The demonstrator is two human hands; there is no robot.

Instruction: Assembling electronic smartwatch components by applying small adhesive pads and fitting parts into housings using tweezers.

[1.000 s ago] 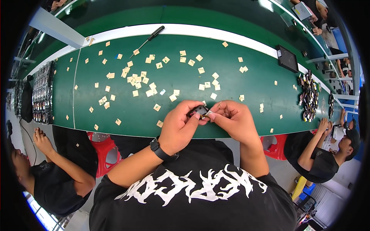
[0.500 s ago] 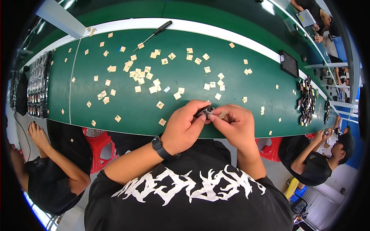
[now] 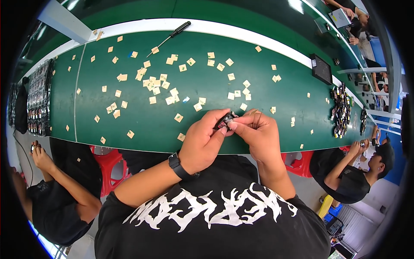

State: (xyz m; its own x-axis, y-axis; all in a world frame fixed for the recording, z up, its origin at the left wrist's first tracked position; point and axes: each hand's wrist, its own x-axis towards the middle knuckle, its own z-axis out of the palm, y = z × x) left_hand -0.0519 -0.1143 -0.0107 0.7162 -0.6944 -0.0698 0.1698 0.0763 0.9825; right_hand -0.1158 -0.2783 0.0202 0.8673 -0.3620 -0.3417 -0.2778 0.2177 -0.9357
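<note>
Black device [image 3: 224, 122] over the counter [image 3: 152, 124]

Head view: the left hand [image 3: 200, 140] clasps the device; the right hand [image 3: 261, 134], fingers curled, touches its face, whether gripping anything I cannot tell. A slackened left grip under that pressure could let it slip.

1. This looks like a factory workshop for small hand assembly.
2. It has a long green-topped bench [image 3: 146, 116] with a white border, and more green worktop [image 3: 215, 9] beyond.
3. On the bench are a screwdriver [image 3: 179, 29], scattered tan squares [image 3: 152, 100], a heap of small dark parts [image 3: 342, 113] and glossy gridded packs [image 3: 39, 95].
4. 2 people in black, 1 to the left [image 3: 60, 211] and 1 to the right [image 3: 351, 183], work alongside, near red plastic stools [image 3: 108, 162].
</note>
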